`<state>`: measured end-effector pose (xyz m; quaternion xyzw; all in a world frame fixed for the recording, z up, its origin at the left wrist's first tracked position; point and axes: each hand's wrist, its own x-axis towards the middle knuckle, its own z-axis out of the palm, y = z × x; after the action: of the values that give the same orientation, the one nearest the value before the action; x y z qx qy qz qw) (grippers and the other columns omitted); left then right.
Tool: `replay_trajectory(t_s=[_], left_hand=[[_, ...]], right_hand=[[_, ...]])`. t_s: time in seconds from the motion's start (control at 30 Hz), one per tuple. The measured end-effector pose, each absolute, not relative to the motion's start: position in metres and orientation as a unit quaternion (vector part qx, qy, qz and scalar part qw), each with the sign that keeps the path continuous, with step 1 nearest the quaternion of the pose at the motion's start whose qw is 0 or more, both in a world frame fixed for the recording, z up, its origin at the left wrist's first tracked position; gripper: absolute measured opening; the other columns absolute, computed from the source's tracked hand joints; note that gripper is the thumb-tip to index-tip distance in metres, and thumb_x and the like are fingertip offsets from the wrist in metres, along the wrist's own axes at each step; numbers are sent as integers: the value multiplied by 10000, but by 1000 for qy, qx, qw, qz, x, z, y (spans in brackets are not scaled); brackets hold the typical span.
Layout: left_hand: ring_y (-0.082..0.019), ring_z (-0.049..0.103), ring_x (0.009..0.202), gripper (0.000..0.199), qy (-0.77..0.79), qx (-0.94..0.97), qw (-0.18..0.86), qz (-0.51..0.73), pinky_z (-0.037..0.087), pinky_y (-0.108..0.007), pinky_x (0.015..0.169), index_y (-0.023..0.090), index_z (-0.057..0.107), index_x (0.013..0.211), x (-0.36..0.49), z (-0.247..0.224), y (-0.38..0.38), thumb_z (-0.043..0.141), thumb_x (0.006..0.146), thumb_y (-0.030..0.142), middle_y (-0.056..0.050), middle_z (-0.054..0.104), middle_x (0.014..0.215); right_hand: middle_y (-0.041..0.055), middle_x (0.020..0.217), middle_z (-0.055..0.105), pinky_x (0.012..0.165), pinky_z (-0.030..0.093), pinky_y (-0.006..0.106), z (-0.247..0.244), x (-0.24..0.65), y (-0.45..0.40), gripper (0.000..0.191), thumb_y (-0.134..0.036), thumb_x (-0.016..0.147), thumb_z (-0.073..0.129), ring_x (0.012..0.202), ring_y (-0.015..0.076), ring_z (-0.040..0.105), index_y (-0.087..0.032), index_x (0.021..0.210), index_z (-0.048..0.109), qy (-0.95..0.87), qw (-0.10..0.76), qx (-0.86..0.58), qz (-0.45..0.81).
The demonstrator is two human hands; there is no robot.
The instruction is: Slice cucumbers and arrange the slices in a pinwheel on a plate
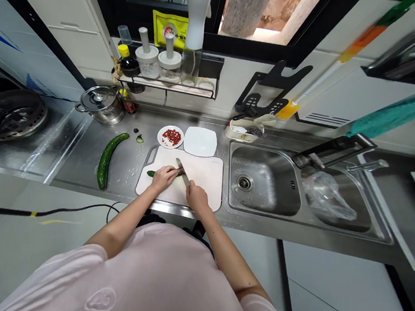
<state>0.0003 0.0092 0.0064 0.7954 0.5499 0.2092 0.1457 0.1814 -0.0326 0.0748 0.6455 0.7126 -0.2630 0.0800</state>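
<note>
On the white cutting board [204, 184] lies a piece of cucumber [150, 173], mostly covered by my left hand [164, 176], whose fingers press down on it. My right hand [197, 196] is wrapped round the handle of a kitchen knife [183, 171]. Its blade points away to the upper left, right beside my left fingertips and against the cucumber's right end. Behind the board stand a small plate of chopped red pieces [171, 136] and a white square plate [200, 141]. A whole cucumber [109, 161] rests on the steel counter to the left.
Cucumber scraps [139, 139] lie behind the whole cucumber. A lidded steel pot [102, 105] stands at the back left, near a gas stove [9, 114]. To the right is a double sink [267, 181] with a plastic bag [330, 195]. Above hangs a spice rack [170, 86].
</note>
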Motion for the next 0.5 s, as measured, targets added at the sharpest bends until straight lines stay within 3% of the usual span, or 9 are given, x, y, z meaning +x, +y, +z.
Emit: replay_trajectory(t_s=[0.5], left_hand=[[-174, 559, 970, 306, 558, 789, 148, 210, 441, -306, 853, 281, 659, 1091, 1, 3, 9, 411, 920, 334, -72, 618, 1046]], right_hand=[[120, 913, 649, 678, 389, 280, 73, 190, -42, 219, -228, 940, 317, 830, 219, 624, -171, 1097, 458, 715, 103, 635, -275]])
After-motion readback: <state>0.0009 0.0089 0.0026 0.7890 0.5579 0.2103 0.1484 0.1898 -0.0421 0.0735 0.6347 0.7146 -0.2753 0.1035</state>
